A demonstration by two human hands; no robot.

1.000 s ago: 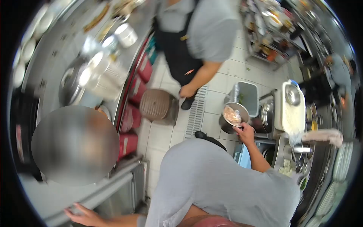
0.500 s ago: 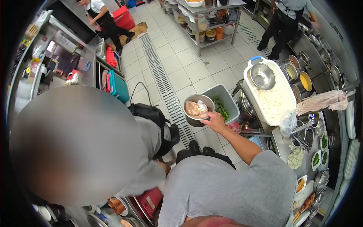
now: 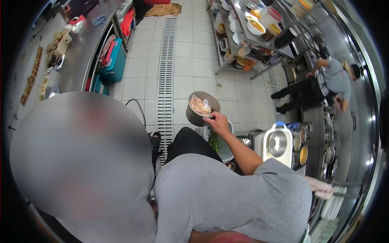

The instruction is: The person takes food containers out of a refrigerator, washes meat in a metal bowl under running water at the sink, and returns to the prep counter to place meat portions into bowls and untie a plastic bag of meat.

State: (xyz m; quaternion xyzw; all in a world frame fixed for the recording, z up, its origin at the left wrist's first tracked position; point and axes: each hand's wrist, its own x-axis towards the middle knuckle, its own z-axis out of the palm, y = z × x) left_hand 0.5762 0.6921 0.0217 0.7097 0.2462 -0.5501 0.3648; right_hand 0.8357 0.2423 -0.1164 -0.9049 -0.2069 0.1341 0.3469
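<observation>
My right hand (image 3: 219,123) is closed on the near side of a deep metal pot (image 3: 196,118), at the rim or a short handle there. Inside the pot lies pinkish food in clear plastic bags (image 3: 200,105), perhaps raw meat. The pot hangs above the tiled floor, just in front of my dark-trousered leg. Beneath my right forearm is a grey bin (image 3: 225,150) with green vegetables (image 3: 213,140) in it. My left hand is out of sight.
A person (image 3: 133,218) stands close at my left. Another person (image 3: 330,83) works at the right-hand stove line. A floor drain grate (image 3: 165,73) runs ahead. A steel shelf rack (image 3: 259,42) stands front right; a white tub (image 3: 269,150) sits beside my right arm.
I have moved forward and turned to the right along the aisle, carrying the pot in my right hand. The grey bin and white tub now lie nearer my body.
</observation>
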